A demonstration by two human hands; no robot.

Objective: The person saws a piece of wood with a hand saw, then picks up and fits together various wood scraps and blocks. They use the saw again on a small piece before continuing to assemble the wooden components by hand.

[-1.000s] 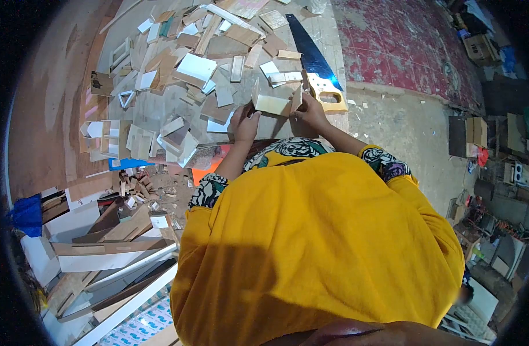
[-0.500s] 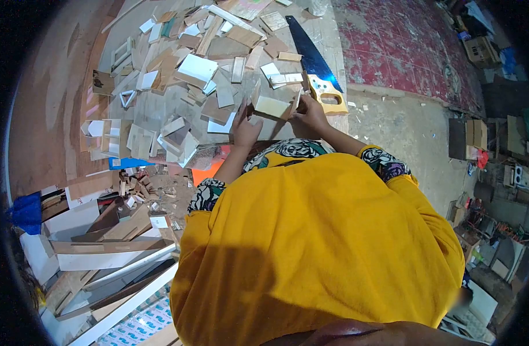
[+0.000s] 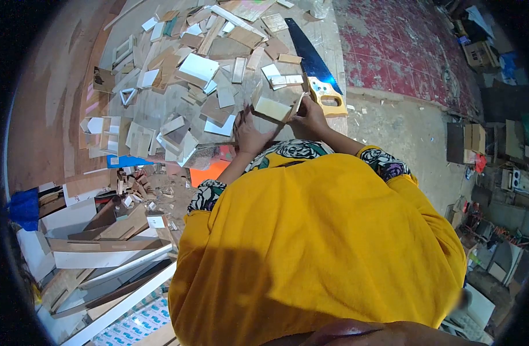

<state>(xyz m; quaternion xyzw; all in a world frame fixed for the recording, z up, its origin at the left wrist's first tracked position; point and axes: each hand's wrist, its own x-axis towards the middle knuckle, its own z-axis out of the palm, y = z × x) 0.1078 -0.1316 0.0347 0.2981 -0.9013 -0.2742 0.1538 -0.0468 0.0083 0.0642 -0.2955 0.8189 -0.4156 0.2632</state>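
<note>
A small assembly of pale wood pieces (image 3: 272, 108) stands at the near edge of the worktable, one flat face toward me. My left hand (image 3: 253, 134) rests at its left side, fingers stretched out over the tabletop and thumb reaching toward the front. On the other side, my right hand (image 3: 311, 119) pinches a thin wood piece (image 3: 297, 106) held upright against the assembly's right end. A handsaw (image 3: 311, 55) with a wooden handle lies just beyond that hand.
Wood offcuts (image 3: 198, 68) and small frames cover the worktable (image 3: 328, 34). Longer boards (image 3: 103, 246) are heaped on the floor at lower left. Cardboard boxes (image 3: 474, 138) stand on the far right, past the concrete floor (image 3: 394, 132).
My left hand has flattened and turned, its thumb moving in toward the assembly's front. The right hand keeps its pinch on the thin piece, which now leans slightly differently.
</note>
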